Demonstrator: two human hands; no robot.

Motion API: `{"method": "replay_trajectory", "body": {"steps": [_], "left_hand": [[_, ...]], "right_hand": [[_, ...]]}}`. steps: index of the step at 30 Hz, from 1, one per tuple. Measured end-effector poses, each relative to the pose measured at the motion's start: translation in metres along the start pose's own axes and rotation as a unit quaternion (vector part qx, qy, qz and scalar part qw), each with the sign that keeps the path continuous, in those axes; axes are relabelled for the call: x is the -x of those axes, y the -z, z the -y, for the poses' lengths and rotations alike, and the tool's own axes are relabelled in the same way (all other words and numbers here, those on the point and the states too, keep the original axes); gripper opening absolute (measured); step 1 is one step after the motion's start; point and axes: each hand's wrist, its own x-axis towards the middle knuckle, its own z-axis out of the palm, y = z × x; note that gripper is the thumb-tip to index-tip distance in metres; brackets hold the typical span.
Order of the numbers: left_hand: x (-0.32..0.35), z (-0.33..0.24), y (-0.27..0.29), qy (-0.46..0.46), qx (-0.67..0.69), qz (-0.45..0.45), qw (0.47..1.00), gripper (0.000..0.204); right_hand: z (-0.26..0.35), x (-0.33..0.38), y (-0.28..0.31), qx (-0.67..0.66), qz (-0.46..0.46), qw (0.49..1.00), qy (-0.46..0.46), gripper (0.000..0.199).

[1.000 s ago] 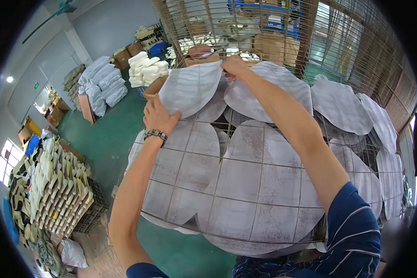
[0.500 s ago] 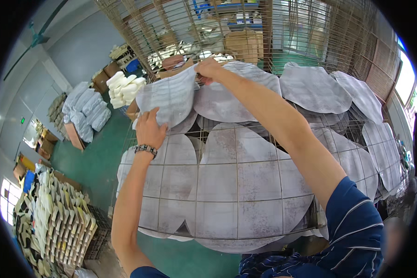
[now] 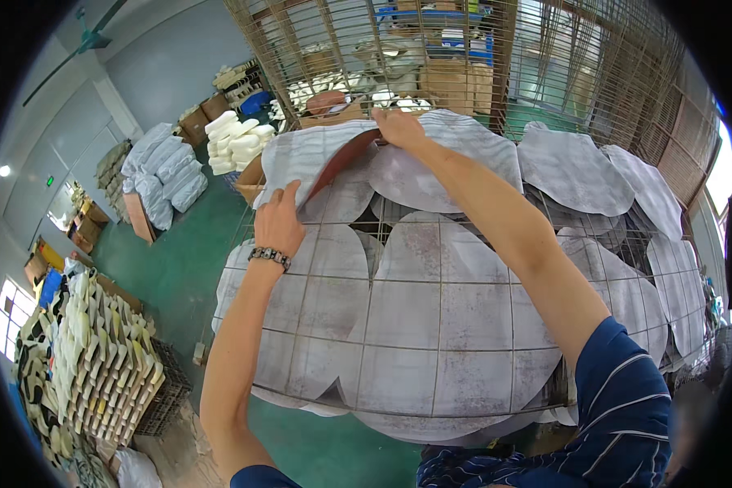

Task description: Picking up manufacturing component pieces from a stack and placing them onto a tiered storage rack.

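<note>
Head view, wire rack work. A grey-white flexible sheet with a reddish-brown underside (image 3: pixel 309 153) lies at the far left of a flat wire-grid rack (image 3: pixel 439 350), spanning the gap between both hands. Its right-hand edge bows upward, and the brown face shows along that curl.

Left hand (image 3: pixel 281 221), dark beaded bracelet (image 3: pixel 270 257) at the wrist: at the sheet's near edge, fingertips over the pale upper face, fingers slightly parted. Thumb's grip not readable; cannot tell whether the edge is pinched. Right hand (image 3: pixel 400 128): arm stretched across the rack to the sheet's far right corner, fingers drawn together and apparently pinching that corner.

Key relation: the sheet lies forward of the left fingers and to the left of the right ones. The bowed edge runs slantwise, near-left to far-right, from one hand to the other. True long axis uncertain, as the curl foreshortens it. Both hands touch the sheet; the left is nearer the body, the right nearer the neighbour, a rounded grey-white sheet lying flatter (image 3: pixel 464 154) just to the right.

About the hands: broad mottled grey sheets with rounded ends (image 3: pixel 398 325) under the near wires; a rusty upright wire panel (image 3: pixel 508 73) beyond; stacked cream-coloured pads (image 3: pixel 234 145) farther off to the left.
</note>
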Motion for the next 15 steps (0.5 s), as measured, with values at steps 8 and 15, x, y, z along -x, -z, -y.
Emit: {"method": "replay_trajectory", "body": {"steps": [8,15], "left_hand": [[-0.006,0.021,-0.011,0.104,0.145,-0.096,0.979,0.049],[-0.015,0.069,0.013,0.138,0.044,-0.157,0.977,0.050]], "right_hand": [[-0.014,-0.008,0.025,0.036,-0.014,0.988,0.149,0.068],[0.016,0.052,0.115,0.051,0.060,0.978,0.193,0.057]]}}
